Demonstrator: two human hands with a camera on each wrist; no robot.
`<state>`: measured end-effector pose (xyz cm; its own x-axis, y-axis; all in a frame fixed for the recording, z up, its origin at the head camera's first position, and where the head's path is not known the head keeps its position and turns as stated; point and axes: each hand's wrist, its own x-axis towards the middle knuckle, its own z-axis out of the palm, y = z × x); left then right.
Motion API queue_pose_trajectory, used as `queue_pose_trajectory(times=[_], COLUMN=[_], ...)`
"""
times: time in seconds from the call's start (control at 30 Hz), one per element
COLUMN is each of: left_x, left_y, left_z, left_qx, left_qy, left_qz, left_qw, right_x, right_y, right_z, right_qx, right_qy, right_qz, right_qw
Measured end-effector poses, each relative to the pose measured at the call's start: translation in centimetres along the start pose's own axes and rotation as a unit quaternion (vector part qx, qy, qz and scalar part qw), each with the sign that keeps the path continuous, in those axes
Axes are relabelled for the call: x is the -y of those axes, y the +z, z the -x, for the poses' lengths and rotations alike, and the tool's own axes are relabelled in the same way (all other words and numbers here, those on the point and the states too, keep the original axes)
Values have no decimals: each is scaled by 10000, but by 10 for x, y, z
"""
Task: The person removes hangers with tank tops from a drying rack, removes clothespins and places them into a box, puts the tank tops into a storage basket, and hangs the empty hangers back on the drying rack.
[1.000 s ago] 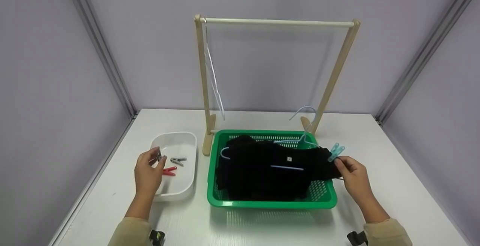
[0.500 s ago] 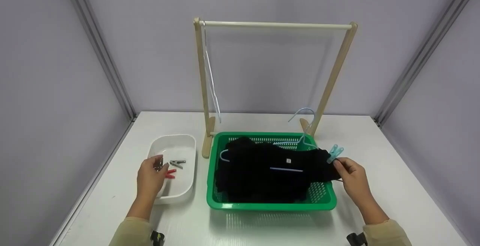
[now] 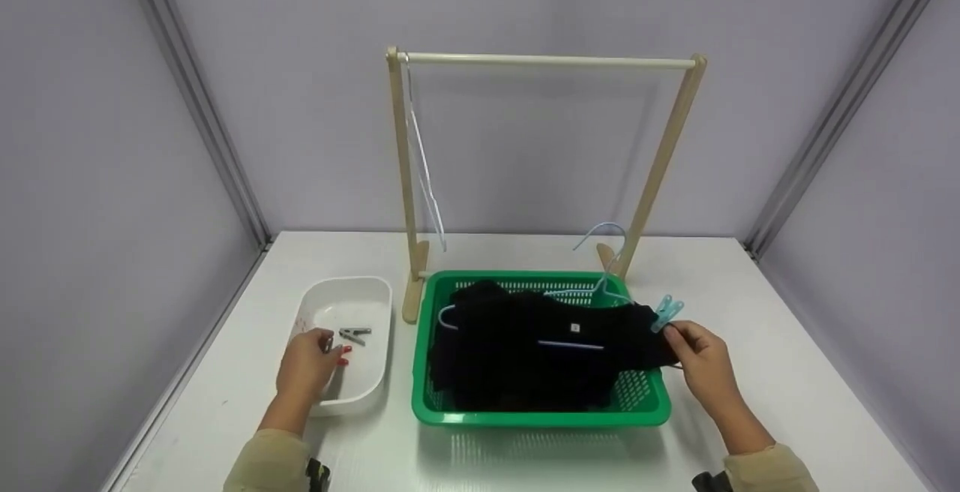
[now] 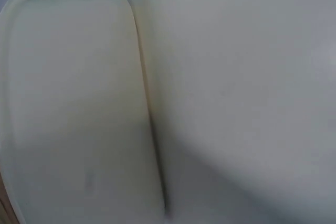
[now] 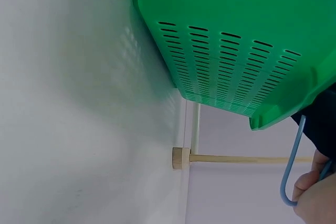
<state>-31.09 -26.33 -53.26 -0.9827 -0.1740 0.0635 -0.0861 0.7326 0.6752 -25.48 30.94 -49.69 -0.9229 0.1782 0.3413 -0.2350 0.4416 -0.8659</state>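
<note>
A silver clothespin (image 3: 328, 344) is pinched between the thumb and fingers of my left hand (image 3: 306, 363), low in the white tray (image 3: 384, 361). Another silver clothespin (image 3: 354, 334) lies just beyond, and a red clothespin (image 3: 345, 355) is partly hidden by the fingertips. My right hand (image 3: 705, 361) pinches the sleeve end of a black garment (image 3: 540, 372), which lies on a blue hanger (image 3: 619, 241) over the green basket. A light-blue clothespin (image 3: 666, 313) is clipped on that sleeve, just above the right fingertips. The left wrist view does not show the left fingers.
The green basket (image 3: 540, 418) stands in the middle of the white table (image 3: 375, 454). Behind it rises a wooden rack (image 3: 547, 61) with a white hanger (image 3: 424, 154) at its left end. A second blue hook (image 3: 447, 317) sticks out left of the garment.
My left hand has lowered further into the white tray with the silver clothespin, nearer the red one. The right hand keeps its hold on the sleeve. The head view has tilted up slightly.
</note>
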Motion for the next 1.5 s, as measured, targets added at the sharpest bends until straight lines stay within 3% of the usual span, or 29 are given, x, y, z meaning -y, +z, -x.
queue_pose_trajectory(times=[0.3, 0.9, 1.5], left_x=[1, -1, -9], left_y=[3, 3, 0], left_z=[-1, -1, 2], left_qx=[172, 249, -92], left_qy=[-236, -442, -167], left_qz=[-432, -451, 162], left_qw=[9986, 9977, 9997], right_x=[0, 2, 4], right_y=[0, -1, -2], right_z=[1, 0, 1], right_qx=[-6, 36, 61], right_qy=[-96, -68, -33], right_qz=[55, 47, 20], right_qw=[9999, 10000, 10000])
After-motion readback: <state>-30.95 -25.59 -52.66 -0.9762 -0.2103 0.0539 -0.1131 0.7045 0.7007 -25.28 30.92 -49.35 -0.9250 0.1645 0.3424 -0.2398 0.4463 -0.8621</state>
